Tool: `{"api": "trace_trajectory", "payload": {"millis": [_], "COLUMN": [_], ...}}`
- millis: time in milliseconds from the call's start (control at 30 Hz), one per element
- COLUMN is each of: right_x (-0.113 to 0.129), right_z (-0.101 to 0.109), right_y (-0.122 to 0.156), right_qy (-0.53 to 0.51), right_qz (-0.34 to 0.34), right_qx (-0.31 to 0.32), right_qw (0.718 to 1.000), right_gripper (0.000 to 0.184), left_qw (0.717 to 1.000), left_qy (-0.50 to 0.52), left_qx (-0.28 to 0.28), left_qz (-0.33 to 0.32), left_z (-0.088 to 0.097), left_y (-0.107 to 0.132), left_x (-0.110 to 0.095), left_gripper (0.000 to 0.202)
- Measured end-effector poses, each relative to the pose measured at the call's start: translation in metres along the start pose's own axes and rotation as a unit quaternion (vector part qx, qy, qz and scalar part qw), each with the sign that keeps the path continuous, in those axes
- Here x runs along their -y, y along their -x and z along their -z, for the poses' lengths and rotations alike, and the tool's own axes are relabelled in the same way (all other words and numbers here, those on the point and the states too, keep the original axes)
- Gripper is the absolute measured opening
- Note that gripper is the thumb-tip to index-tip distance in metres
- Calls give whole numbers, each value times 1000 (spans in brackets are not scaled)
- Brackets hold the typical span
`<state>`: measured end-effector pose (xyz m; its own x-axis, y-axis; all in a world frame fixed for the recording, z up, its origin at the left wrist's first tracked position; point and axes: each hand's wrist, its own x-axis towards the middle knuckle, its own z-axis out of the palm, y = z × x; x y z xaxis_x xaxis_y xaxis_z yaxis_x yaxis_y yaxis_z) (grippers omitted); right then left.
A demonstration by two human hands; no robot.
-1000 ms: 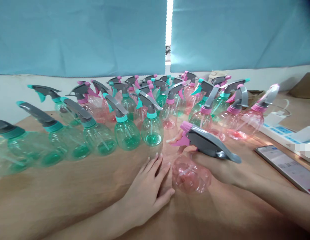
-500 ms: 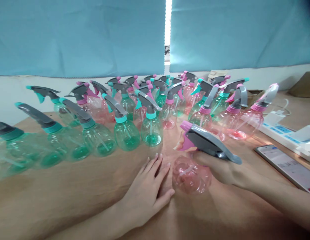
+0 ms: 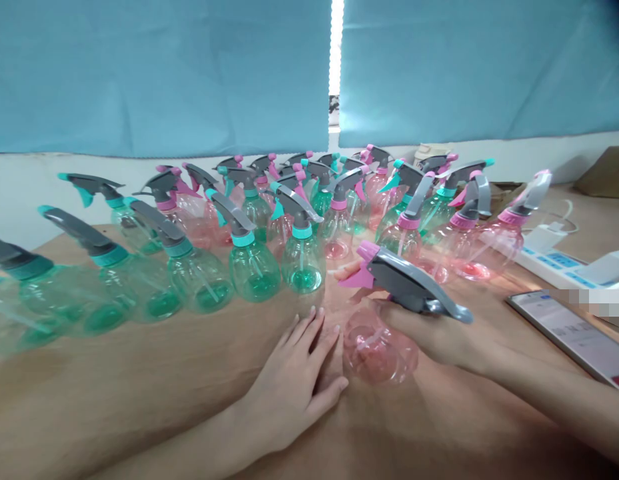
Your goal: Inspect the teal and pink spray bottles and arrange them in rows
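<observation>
- Dozens of spray bottles (image 3: 254, 267) crowd the far half of the table (image 3: 114, 393), from its left edge across to the right. Their round bellies are clear plastic, tinted green or pink, and each is capped with a grey trigger head on a teal or pink collar.
- One pink spray bottle (image 3: 379, 347) sits apart, in the middle of the table and nearer the front edge. It is see-through and bulbous, and a thin dip tube shows inside.
- Its grey trigger head (image 3: 414, 291) is long, smooth and wedge-shaped, with a pink nozzle and lever.
- The right hand (image 3: 432, 330) grips this bottle about the neck, with one finger stretched out under the pink lever.
- The left hand (image 3: 294, 387) lies flat and released on the matt brown tabletop, palm down. Its fingers are slightly spread and the thumb is just beside the bottle's belly.
- Near the right edge lie a glossy phone (image 3: 569, 327) and a white power strip (image 3: 554, 257).
- Blue fabric curtains (image 3: 164, 73) hang behind.
</observation>
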<state>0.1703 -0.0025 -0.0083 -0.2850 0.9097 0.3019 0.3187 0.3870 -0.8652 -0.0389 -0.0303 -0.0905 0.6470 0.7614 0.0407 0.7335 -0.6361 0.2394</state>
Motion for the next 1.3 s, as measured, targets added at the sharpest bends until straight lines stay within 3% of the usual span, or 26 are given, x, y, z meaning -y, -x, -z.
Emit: {"api": "trace_trajectory", "payload": {"millis": [567, 1067, 1300], "right_x": [-5, -5, -2], "right_z": [0, 0, 1], "right_y": [2, 0, 1], "right_qy": [19, -12, -14], "right_qz": [6, 11, -5], "right_qx": [-21, 10, 21], "right_qw": [1000, 1000, 1000], "right_gripper": [18, 25, 14], "left_qw": [1000, 1000, 1000], "left_qy": [11, 2, 14], "left_qx": [4, 20, 8], "left_qz": [7, 10, 8], "left_z": [1, 2, 1], "left_y": [0, 0, 0], "left_x": [-1, -1, -1], "left_gripper": [62, 64, 62]}}
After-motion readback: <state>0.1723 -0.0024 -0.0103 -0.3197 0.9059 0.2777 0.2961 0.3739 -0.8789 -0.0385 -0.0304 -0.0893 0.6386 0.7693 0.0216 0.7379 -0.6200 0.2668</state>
